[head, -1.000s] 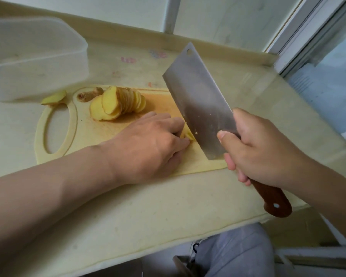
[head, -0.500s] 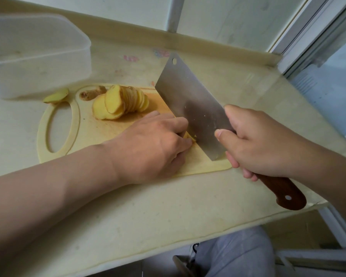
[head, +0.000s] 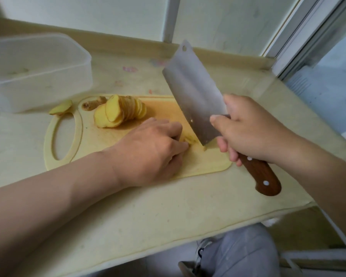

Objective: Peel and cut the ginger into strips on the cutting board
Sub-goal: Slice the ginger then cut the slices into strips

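Diagonally, cleaver points far-left, right hand grip clasping its handle, left hand curled on ginger

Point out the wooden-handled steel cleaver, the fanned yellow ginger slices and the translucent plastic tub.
wooden-handled steel cleaver (head: 194,92): head view, middle of the blade.
fanned yellow ginger slices (head: 113,108): head view, face of the front slice.
translucent plastic tub (head: 44,90): head view, near wall.
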Available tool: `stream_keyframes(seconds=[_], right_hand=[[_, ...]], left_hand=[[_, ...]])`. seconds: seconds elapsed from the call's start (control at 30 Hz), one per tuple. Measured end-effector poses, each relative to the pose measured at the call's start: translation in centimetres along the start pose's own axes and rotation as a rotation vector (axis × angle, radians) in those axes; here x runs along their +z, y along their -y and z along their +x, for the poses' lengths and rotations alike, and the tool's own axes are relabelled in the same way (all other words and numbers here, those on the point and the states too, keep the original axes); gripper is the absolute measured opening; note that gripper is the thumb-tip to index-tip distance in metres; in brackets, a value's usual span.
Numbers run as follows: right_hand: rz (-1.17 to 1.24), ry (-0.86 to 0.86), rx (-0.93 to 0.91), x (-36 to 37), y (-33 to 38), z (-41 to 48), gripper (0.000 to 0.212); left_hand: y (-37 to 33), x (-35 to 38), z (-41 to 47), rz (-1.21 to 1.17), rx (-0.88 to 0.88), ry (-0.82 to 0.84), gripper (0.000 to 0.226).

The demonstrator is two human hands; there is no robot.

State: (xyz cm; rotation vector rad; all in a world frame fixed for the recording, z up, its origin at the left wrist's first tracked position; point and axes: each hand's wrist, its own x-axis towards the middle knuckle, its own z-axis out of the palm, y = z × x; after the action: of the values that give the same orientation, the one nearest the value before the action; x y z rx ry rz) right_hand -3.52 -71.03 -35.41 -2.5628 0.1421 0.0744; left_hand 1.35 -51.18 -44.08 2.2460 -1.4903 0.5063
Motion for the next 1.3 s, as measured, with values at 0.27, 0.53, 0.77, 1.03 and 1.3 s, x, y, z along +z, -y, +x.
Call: stream_keyframes(seconds=[0.27,0.53,0.77,1.03,1.3], right_hand=[[0.258,0.121,0.122,-1.5,-2.0,-1.9,0.011],[0.196,0.280,0.175,-0.2,-2.0,-1.0,0.009],[0.148,0.248,0.190,-1.8,-1.9,4.3,0.015],[0.517,0.116,0.076,-2.9,-2.0,4.2,0.009],[0.738,0.168,-0.010,-0.7,-1.8,4.7,0.014]], left_hand=[[-0.5,-0.4,0.0,0.076,-0.085,-0.128,0.029],[-1.0,-1.2,0.2,-0.060,-0.330,-0.406,0.023],[-0.9,-1.0,0.0,-0.014,-0.332,-0.385,0.027],[2.8,-6.1,2.0,0.365,-0.619,0.119,0.063],[4.2,-5.9,2.3,0.412,-0.600,0.430,0.041]])
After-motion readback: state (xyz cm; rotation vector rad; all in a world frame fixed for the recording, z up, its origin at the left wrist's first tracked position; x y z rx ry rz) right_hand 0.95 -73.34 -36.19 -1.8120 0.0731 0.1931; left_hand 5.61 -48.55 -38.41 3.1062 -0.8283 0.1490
